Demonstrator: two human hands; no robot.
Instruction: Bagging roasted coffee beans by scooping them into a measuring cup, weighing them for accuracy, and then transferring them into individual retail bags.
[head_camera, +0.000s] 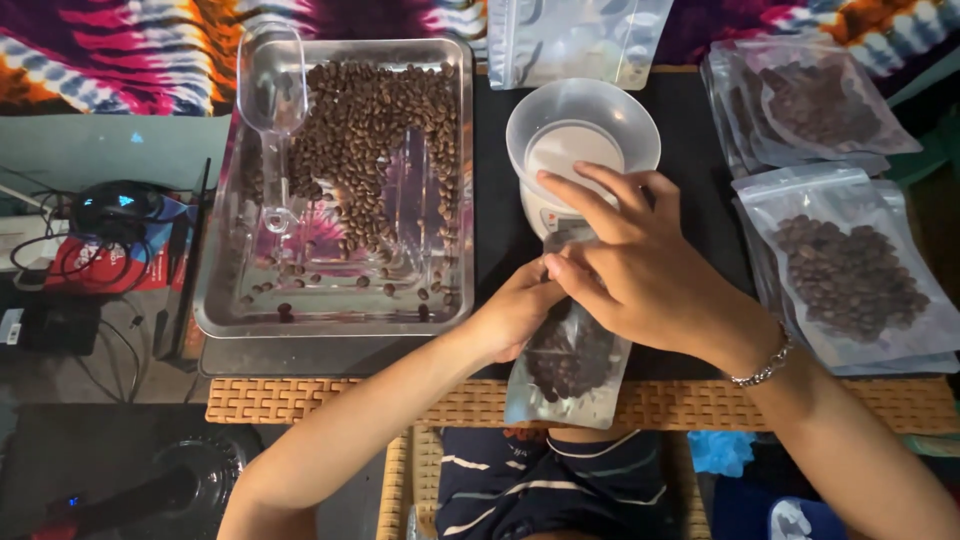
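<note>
We are holding a clear zip pouch (570, 365) of coffee beans flat on the table (690, 150), just in front of the white bowl (583, 130) that is sitting on a small scale. Our left hand (520, 305) is pinching the pouch's top edge from the left side, steadying it, while our right hand (640, 265) is lying over the same edge with fingers closed on it, probably pressing the seal, though the strip itself is hidden under our fingers. To the left, the metal tray (215, 290) is keeping the loose beans together, a clear plastic scoop (272, 100) resting in it. On the right, filled pouches (850, 270) are lying stacked, near the right hand.
</note>
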